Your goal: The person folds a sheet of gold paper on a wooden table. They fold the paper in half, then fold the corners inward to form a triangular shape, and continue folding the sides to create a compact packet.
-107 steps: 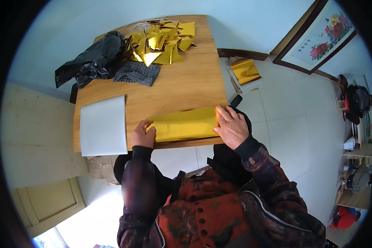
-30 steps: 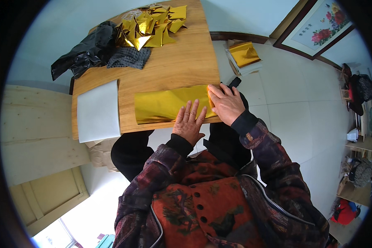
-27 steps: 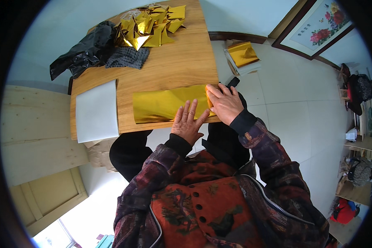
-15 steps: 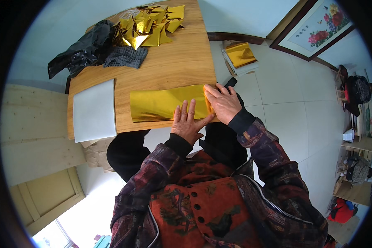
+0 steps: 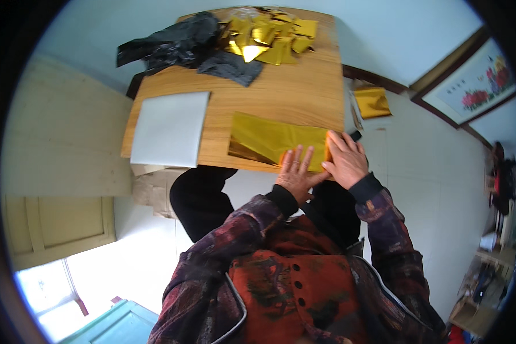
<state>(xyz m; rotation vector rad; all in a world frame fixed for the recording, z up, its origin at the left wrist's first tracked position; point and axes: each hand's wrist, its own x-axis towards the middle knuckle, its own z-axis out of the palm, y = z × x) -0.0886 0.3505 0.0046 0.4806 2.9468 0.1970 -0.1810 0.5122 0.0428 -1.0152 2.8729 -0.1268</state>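
1. Where the gold foil sheet (image 5: 272,140) lies, flat along the near edge of the wooden counter (image 5: 292,94), its right end sits under both hands and its left end is free, with the near-left corner showing a darker turned-up flap.
2. With fingers spread wide and laid flat, the left hand (image 5: 295,175) presses the sheet's near edge; it grips nothing.
3. Beside it and touching, the right hand (image 5: 345,160) bends over the sheet's right end, fingers curled on what looks like a fold; whether they pinch the foil or only press it, I cannot tell.
4. Risk: the foil looks thin and slick, so uneven pressure could let it skate on the smooth wood and set a crease askew.
5. Risk: with the sheet at the very brink of the counter, a push toward the body could slide it off onto the lap.
6. Risk: the unweighted left end could lift or curl, and a hard stroke could wrinkle or tear it.
7. Farther left, a white sheet (image 5: 171,127) lies near the foil but apart; a sideways slip might nudge it.
8. Well apart at the far end are a heap of folded gold pieces (image 5: 269,40) and black plastic bags (image 5: 175,46), out of harm's way.
9. On the floor to the right lies another gold stack (image 5: 372,103).
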